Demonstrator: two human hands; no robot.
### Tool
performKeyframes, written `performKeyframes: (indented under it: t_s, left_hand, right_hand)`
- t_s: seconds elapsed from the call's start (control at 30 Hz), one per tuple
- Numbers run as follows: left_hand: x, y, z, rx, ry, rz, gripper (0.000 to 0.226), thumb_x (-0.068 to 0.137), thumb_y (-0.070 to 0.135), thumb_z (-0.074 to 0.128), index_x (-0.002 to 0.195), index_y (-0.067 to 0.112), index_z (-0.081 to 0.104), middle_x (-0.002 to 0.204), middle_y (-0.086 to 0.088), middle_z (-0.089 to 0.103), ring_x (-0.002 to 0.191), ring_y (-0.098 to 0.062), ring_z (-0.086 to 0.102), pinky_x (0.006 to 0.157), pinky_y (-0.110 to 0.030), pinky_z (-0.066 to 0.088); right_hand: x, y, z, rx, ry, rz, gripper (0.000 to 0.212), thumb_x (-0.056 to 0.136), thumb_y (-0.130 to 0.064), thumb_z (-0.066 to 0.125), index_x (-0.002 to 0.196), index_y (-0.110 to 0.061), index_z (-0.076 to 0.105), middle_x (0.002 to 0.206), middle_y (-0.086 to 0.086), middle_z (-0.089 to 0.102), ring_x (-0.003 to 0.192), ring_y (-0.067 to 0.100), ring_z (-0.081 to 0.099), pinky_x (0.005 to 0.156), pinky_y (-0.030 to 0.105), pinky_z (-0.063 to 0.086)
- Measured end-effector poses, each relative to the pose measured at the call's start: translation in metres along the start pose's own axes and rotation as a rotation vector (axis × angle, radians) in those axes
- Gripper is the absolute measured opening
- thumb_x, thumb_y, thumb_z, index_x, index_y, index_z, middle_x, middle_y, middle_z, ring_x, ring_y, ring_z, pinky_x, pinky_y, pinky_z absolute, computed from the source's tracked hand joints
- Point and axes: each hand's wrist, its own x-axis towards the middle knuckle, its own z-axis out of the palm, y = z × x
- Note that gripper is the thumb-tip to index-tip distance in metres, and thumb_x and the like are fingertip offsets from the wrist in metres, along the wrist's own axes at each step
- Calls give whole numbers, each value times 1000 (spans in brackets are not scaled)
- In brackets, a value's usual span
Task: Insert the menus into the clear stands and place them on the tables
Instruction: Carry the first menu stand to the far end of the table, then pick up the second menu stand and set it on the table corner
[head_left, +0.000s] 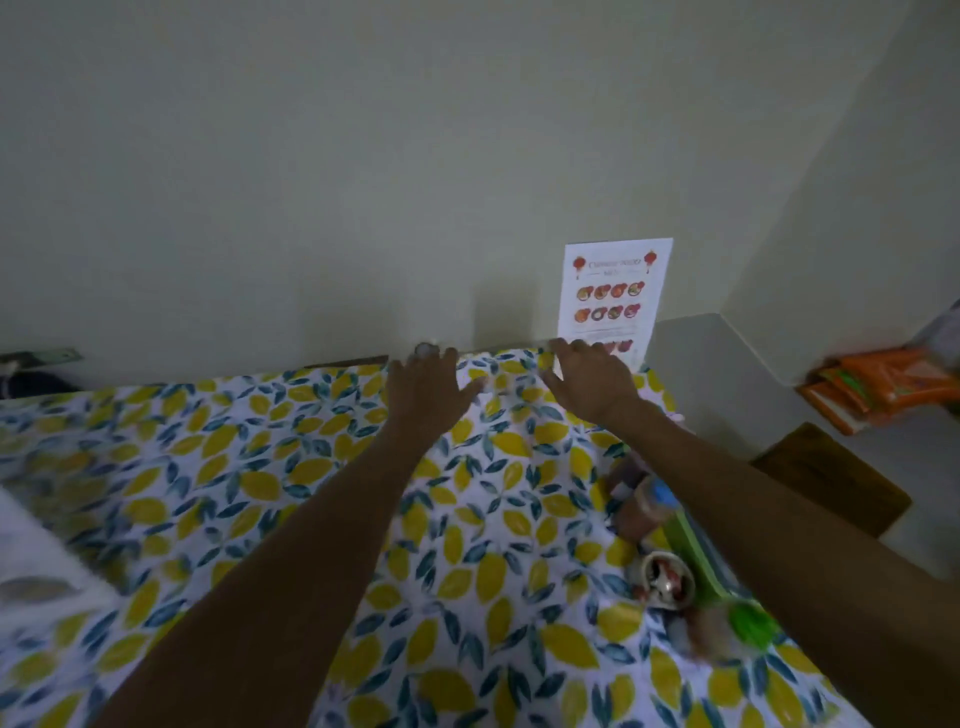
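Observation:
A white menu sheet with red lanterns and rows of dish pictures stands upright at the table's far right corner, close to the wall; whether a clear stand holds it is too faint to tell. My right hand lies palm down just in front of the menu, fingers spread and covering its lower edge. My left hand reaches to the far table edge left of it, fingers apart and holding nothing. The table wears a cloth printed with yellow lemons and blue leaves.
On the table's right side, under my right forearm, a green tray carries jars and a small bowl. Orange packets lie on a ledge at the right, with a brown wooden surface below. A white object sits at the left edge.

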Motion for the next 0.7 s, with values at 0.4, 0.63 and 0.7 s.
performKeyframes:
  t_s: [0.4, 0.63, 0.7]
  left_hand:
    - [-238, -218, -50, -72, -23, -284, 66, 90, 66, 41, 134, 18, 50, 130, -10, 58, 118, -33, 56, 98, -45, 41]
    - [-328, -325, -55, -74, -21, -491, 66, 90, 69, 37, 127, 17, 51, 122, -10, 59, 112, -33, 58, 93, -45, 44]
    - [-346, -351, -50, -88, -35, -558, 66, 90, 70, 38, 126, 16, 51, 127, -11, 58, 115, -33, 56, 93, -46, 44]
  right_hand:
    - [-102, -295, 30, 11, -39, -313, 57, 96, -50, 41, 142, -16, 40, 126, 18, 58, 114, 40, 55, 85, 47, 50]
    - [-128, -421, 63, 9, -125, -486, 58, 98, -52, 37, 144, -16, 37, 134, 15, 56, 119, 37, 53, 89, 47, 51]
    - [-128, -448, 75, 27, -157, -524, 59, 97, -52, 38, 144, -17, 37, 135, 15, 55, 120, 38, 52, 90, 48, 52]
